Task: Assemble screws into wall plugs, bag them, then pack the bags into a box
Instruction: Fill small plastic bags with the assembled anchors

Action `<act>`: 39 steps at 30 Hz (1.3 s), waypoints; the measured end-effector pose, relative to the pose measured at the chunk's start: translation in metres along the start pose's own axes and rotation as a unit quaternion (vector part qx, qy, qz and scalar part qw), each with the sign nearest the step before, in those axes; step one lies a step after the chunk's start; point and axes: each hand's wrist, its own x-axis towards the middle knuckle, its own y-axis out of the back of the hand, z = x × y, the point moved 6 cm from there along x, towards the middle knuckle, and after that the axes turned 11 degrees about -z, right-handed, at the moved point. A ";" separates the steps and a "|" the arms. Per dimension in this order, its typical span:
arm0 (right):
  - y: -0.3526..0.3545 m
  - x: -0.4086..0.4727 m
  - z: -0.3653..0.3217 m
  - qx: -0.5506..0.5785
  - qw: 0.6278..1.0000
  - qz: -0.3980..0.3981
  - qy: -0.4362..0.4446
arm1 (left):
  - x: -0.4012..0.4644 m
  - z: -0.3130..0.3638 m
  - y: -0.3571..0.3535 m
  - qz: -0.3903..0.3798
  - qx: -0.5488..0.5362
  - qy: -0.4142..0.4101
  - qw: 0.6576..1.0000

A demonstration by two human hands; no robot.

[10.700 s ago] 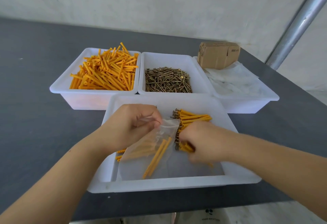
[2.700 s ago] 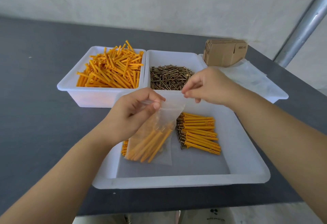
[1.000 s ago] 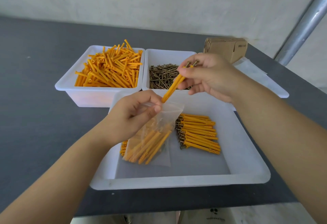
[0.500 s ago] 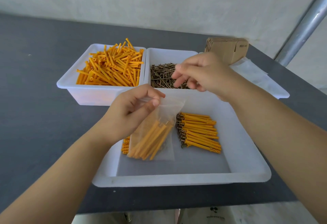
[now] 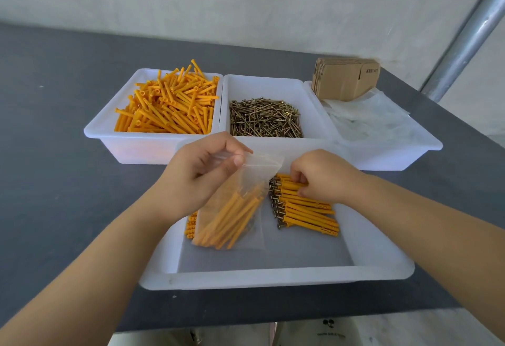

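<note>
My left hand (image 5: pixel 202 173) pinches the top left corner of a clear plastic bag (image 5: pixel 240 203), holding it upright over the near white tray (image 5: pixel 273 277). Several orange plugs with screws hang inside the bag. To its right a row of assembled plugs (image 5: pixel 308 211) lies on the tray floor, screw heads pointing left. My right hand (image 5: pixel 322 176) has come down on the top of that row, its fingers curled round an orange plug (image 5: pixel 289 186). A few more plugs (image 5: pixel 190 227) lie behind the bag at the left.
Three white bins stand at the back: loose orange plugs (image 5: pixel 166 108) on the left, brass screws (image 5: pixel 262 119) in the middle, empty clear bags (image 5: pixel 366 121) on the right. Flat cardboard boxes (image 5: pixel 344 78) lean behind them. A metal pole (image 5: pixel 464 34) rises at the right.
My right hand dropped from above the screw bin to the row of assembled plugs in the near tray. The left hand keeps the bag in the same place.
</note>
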 end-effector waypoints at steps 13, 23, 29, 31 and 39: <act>0.015 -0.011 0.013 0.153 0.987 0.050 0.023 | 0.001 0.000 0.001 -0.006 0.006 0.008 1.000; 0.084 -0.039 0.011 0.533 0.811 0.204 0.126 | 0.001 0.002 -0.001 -0.016 0.012 0.001 1.000; 0.094 -0.029 -0.031 0.553 0.797 0.136 0.204 | 0.001 0.006 -0.002 -0.019 -0.002 -0.013 1.000; 0.088 -0.023 -0.044 0.543 0.807 0.088 0.213 | 0.001 0.006 -0.002 -0.022 -0.006 -0.015 1.000; 0.078 -0.018 -0.056 0.486 0.850 0.001 0.201 | 0.001 0.003 -0.003 -0.031 -0.023 -0.016 0.999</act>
